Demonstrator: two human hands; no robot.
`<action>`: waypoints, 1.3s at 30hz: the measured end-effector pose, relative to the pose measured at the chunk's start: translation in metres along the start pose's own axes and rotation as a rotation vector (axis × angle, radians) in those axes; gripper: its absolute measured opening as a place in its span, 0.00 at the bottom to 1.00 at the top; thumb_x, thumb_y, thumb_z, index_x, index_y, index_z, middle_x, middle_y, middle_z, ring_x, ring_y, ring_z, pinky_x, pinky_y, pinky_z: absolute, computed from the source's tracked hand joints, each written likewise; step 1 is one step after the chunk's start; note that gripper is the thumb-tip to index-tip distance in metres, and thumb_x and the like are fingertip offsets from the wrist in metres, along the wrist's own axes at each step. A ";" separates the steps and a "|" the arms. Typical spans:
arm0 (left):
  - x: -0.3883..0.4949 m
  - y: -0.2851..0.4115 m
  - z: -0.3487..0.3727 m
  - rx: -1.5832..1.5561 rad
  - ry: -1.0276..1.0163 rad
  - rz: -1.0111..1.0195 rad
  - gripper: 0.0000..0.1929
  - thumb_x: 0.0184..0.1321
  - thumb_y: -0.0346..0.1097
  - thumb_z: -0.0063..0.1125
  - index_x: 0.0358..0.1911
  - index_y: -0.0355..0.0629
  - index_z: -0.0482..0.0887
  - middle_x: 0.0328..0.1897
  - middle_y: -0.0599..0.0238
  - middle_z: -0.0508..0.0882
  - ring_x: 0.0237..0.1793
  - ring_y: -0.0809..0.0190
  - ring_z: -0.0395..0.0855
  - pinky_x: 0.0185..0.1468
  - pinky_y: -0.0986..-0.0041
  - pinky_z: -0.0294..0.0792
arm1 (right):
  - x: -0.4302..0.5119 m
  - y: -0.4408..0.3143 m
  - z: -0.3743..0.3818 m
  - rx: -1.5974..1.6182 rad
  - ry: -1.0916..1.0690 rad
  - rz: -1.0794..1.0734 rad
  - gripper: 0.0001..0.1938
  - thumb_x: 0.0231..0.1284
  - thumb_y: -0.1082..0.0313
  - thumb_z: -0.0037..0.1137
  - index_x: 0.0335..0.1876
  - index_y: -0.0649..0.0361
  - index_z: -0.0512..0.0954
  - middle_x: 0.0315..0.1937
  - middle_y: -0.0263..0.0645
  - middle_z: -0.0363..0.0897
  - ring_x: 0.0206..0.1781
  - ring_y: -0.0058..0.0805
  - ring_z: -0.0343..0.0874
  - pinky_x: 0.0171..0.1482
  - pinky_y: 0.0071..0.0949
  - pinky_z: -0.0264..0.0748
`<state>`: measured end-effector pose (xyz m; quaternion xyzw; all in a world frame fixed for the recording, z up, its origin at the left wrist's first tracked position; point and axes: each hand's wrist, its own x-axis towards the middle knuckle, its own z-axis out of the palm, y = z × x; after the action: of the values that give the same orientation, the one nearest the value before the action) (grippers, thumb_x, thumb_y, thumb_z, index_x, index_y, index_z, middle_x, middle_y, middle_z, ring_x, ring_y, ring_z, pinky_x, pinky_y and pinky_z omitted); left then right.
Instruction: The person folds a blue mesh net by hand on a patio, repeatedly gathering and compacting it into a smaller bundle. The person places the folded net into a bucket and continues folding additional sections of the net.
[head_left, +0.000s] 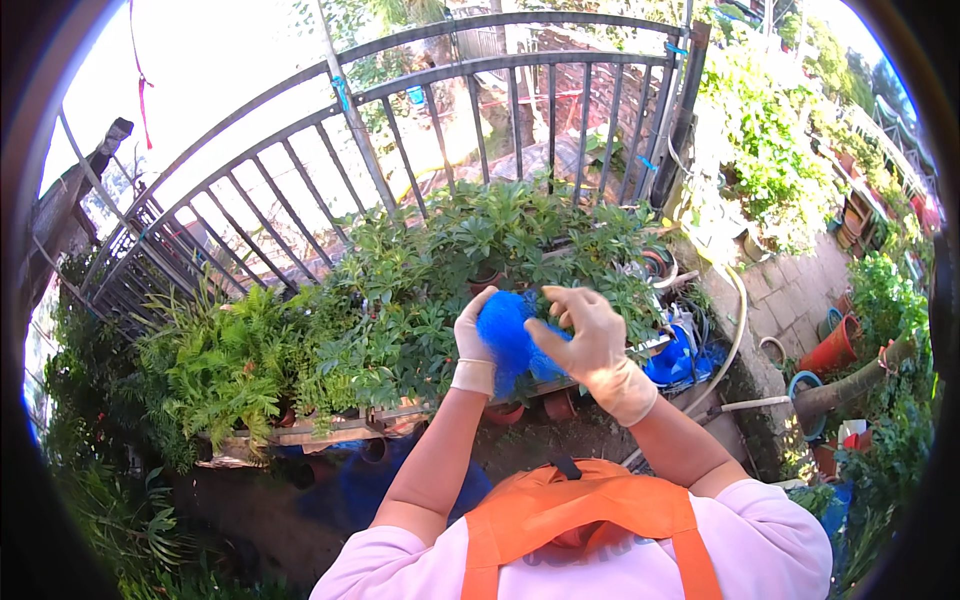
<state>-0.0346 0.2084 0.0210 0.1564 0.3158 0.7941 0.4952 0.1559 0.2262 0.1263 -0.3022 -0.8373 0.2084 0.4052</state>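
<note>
My left hand (472, 341), in a pale glove, grips a bunched piece of blue mesh netting (504, 330) in front of my chest. A loose part of the netting hangs down and spreads to the right. Just right of the bundle is my right hand (595, 345), gloved too, with thumb and fingers apart. Its thumb overlaps the netting's edge in view; whether it touches, I cannot tell. Below and beyond both hands, leafy potted plants (420, 330) crowd a low bench (375, 426). A brown pot (486, 280) shows among the leaves just past the netting.
A black metal railing (517, 60) curves behind the plants. Bright green ferns (225, 337) fill the bench's left side. At right lie a blue plastic item (671, 356), a pale hose (739, 322) and a tilted orange pot (834, 346) beside a paved path (795, 289).
</note>
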 end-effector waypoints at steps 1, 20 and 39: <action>0.006 -0.003 0.001 0.056 0.036 0.072 0.14 0.68 0.23 0.49 0.54 0.32 0.84 0.47 0.55 0.87 0.41 0.59 0.87 0.51 0.69 0.82 | -0.009 -0.006 0.006 0.066 -0.121 0.101 0.31 0.50 0.48 0.72 0.56 0.63 0.80 0.41 0.42 0.83 0.38 0.35 0.84 0.43 0.31 0.81; -0.033 0.010 0.028 0.020 -0.452 -0.431 0.21 0.47 0.22 0.61 0.49 0.34 0.82 0.44 0.59 0.88 0.42 0.58 0.88 0.52 0.69 0.80 | -0.014 0.070 0.041 0.049 -0.142 0.131 0.13 0.61 0.67 0.55 0.51 0.53 0.78 0.41 0.45 0.83 0.45 0.49 0.83 0.45 0.42 0.79; -0.005 -0.038 0.023 0.704 -0.195 0.024 0.26 0.51 0.26 0.53 0.58 0.29 0.72 0.49 0.59 0.82 0.46 0.64 0.81 0.52 0.73 0.74 | -0.020 0.060 0.019 -0.114 -0.267 0.389 0.18 0.53 0.51 0.65 0.43 0.55 0.86 0.36 0.44 0.86 0.42 0.44 0.85 0.46 0.38 0.81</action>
<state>0.0067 0.2232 0.0141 0.3959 0.5191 0.6239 0.4295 0.1708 0.2541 0.0686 -0.4499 -0.8199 0.2732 0.2253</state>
